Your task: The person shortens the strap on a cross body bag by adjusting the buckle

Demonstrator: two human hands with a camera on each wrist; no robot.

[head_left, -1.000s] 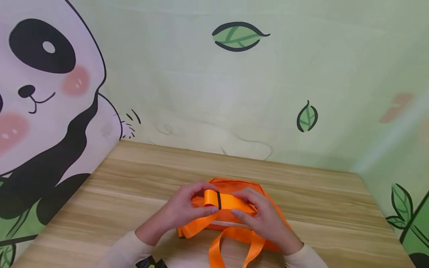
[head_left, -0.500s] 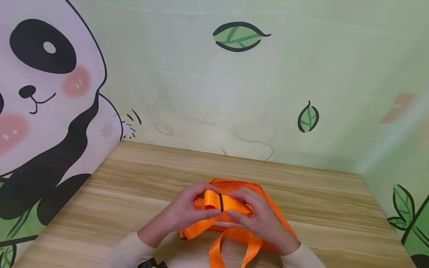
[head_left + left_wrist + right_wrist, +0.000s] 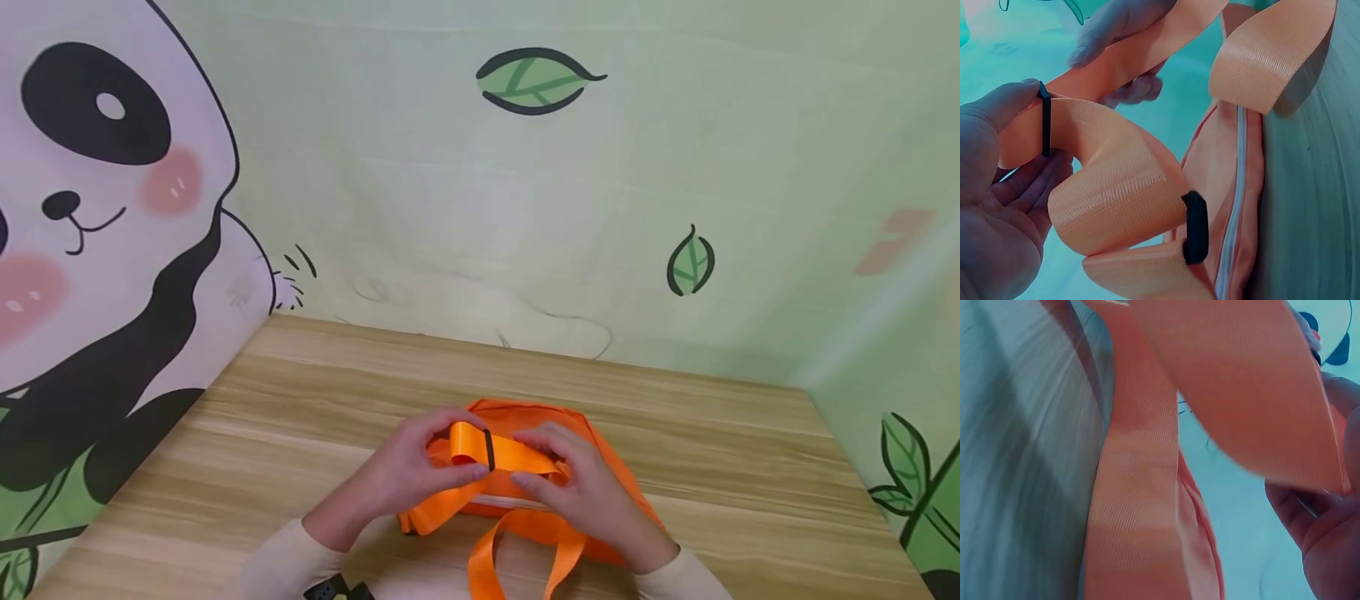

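Over an orange bag [image 3: 525,410] on a wooden table [image 3: 300,400], my left hand [image 3: 408,463] pinches 1 orange strap [image 3: 517,453] at its black slider [image 3: 491,451], my right hand [image 3: 591,482] farther along; it looks light, limp, slick, best taken edge to edge.

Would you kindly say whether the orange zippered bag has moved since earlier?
No, the zippered bag shows no clear shift either way against the tabletop's back edge.
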